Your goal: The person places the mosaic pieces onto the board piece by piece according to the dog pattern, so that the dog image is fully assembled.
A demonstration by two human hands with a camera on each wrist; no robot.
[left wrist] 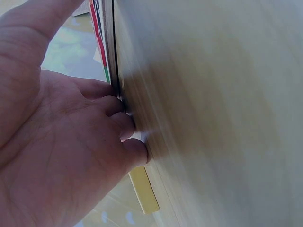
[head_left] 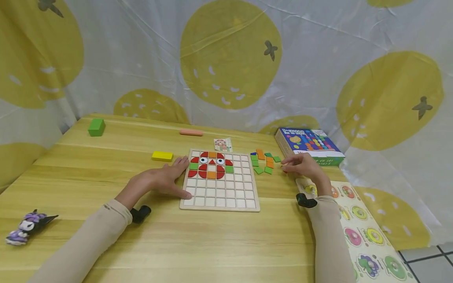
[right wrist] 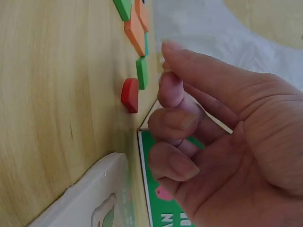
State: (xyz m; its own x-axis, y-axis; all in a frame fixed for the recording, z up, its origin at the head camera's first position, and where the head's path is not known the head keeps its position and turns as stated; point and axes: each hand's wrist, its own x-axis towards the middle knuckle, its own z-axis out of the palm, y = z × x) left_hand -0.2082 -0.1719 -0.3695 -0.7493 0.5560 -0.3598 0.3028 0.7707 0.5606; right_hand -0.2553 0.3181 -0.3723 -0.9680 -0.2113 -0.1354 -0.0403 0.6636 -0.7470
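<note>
One red tile (right wrist: pixel 130 95) sits lowest under the right hand (head_left: pixel 303 165); the reach seems to turn on that small gap. In the right wrist view the tile lies flat on the counter (head_left: pixel 216 243), just beside the fingertips and apart from them. Its longer side appears to run along the line of loose pieces, though the slant and the covering fingers in the head view leave its true outline uncertain.

Right hand: fingers loosely curled, thumb near the index finger, nothing visible between. Clearly the nearer hand. A green tile (right wrist: pixel 142 73) lies just past the red one, on the side of the loose cluster.

Left hand (head_left: pixel 164 179): spread wide, thumb on the near left corner of the wooden grid board (head_left: pixel 220 192), other fingers along its left edge. Well apart from the red tile, with the whole board between.

Board holds a red, orange and green face pattern in its far left squares; nearer rows unfilled. Red tile lies to the right of the board, beyond the loose cluster.
</note>
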